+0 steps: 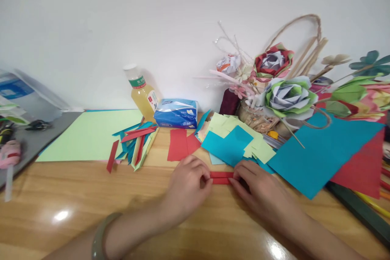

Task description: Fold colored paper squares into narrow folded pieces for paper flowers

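A red folded paper strip (221,178) lies level between my two hands, low over the wooden table, with a crease line along its length. My left hand (190,180) pinches its left end between thumb and fingers. At the right end, my right hand (254,183) closes on it the same way. Just beyond the hands are red paper pieces (178,145), a blue paper piece (228,143) and a heap of light green paper pieces (262,146). To the left sits a pile of folded paper strips (137,142) in red, blue and green.
Behind stand a drink bottle (141,93) and a blue tissue pack (176,113). A basket with paper flowers (289,97) is at the back right, near large blue sheets (317,154). Light green sheets (88,138) lie left; a pink glue gun (9,154) is at the far left.
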`<state>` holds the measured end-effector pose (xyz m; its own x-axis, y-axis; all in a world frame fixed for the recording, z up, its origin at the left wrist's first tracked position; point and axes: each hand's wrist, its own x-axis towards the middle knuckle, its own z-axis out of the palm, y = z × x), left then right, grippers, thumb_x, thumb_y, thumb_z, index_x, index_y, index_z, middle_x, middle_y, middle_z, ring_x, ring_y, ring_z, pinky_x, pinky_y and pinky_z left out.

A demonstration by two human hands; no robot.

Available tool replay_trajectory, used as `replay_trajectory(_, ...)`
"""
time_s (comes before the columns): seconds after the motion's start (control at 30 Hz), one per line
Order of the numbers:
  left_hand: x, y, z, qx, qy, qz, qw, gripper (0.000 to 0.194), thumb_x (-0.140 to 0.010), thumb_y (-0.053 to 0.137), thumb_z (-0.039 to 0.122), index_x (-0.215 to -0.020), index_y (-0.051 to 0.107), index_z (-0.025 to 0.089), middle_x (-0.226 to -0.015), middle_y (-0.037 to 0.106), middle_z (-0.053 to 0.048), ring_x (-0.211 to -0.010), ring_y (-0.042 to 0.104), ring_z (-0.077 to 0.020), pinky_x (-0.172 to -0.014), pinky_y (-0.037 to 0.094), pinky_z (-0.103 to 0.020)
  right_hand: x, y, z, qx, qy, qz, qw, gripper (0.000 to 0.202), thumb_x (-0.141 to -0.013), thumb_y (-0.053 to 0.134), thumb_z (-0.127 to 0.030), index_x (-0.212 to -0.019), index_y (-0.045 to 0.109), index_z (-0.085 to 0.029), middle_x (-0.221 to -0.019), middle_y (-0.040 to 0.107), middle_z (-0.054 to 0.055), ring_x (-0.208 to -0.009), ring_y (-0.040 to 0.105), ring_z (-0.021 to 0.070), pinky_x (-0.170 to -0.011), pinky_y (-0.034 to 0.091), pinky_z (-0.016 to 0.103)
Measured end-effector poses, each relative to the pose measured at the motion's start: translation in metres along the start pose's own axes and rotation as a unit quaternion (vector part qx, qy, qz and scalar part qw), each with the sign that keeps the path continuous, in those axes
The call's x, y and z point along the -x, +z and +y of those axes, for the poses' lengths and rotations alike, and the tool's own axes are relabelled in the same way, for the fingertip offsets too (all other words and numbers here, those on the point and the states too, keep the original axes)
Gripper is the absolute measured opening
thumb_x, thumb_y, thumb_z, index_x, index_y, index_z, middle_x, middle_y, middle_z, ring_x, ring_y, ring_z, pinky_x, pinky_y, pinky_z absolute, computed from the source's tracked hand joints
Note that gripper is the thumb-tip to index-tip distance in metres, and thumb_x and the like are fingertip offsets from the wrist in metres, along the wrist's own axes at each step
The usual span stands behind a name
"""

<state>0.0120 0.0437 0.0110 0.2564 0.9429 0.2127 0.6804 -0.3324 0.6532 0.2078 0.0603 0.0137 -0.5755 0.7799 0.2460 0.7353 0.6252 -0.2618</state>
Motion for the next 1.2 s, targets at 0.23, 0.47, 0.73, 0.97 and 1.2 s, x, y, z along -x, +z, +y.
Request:
replay_trajectory(0.23,-0.003,-0.001,0.004,-0.069,-0.027,-0.017,0.997,0.015,-0.07,0.057,0.006,-0.061,0.055,0.018,-0.07,0.063,0.0,-0.078,0.051,-0.0204,-0.074,0.04,-0.035,0.002,0.007,0.0,0.039,-0.028,0.015,0.999,0.017,-0.089,0.04,-0.016,-0.074,0.048,-0.019,-0.074,0.052,0.005,-0.07,0.051,0.019,-0.059,0.04,0.03)
replay_trajectory(0.47,-0.006,-0.003,0.003,-0.087,-0.028,-0.028,0.995,0.015,-0.071,0.059,0.008,-0.062,0.054,0.019,-0.067,0.061,0.0,-0.077,0.052,-0.0206,-0.072,0.039,-0.036,0.002,0.012,0.002,0.059,-0.029,0.02,0.998,0.02,-0.09,0.037,-0.018,-0.073,0.047,-0.02,-0.074,0.052,0.005,-0.067,0.049,0.02,-0.058,0.038,0.031)
replay_trajectory(0.73,0.0,-0.003,-0.006,-0.125,0.084,-0.051,0.987,0.021,-0.082,0.057,0.01,-0.098,0.062,0.023,-0.08,0.06,-0.001,-0.082,0.05,-0.0202,-0.069,0.039,-0.032,0.004,0.011,0.004,0.006,-0.011,0.002,1.0,0.017,-0.091,0.035,-0.016,-0.08,0.047,-0.019,-0.076,0.054,0.005,-0.07,0.05,0.0206,-0.059,0.042,0.033)
replay_trajectory(0.97,-0.003,0.006,-0.01,-0.133,0.094,-0.002,0.987,0.018,-0.091,0.052,0.031,-0.085,0.063,0.018,-0.087,0.059,-0.002,-0.086,0.054,-0.0174,-0.073,0.045,-0.029,0.005,0.012,0.007,-0.011,-0.015,0.004,1.0,0.018,-0.091,0.037,-0.015,-0.092,0.055,-0.019,-0.081,0.057,0.006,-0.075,0.054,0.0215,-0.061,0.044,0.033)
replay_trajectory(1.2,0.017,0.012,-0.015,-0.294,0.294,-0.006,0.909,0.028,-0.091,0.038,0.011,-0.113,0.057,0.009,-0.107,0.064,-0.009,-0.102,0.056,-0.0206,-0.096,0.038,-0.036,0.009,0.006,0.005,0.028,-0.087,0.053,0.994,0.025,-0.093,0.035,-0.017,-0.093,0.06,-0.018,-0.087,0.061,0.008,-0.081,0.056,0.02,-0.067,0.049,0.034)
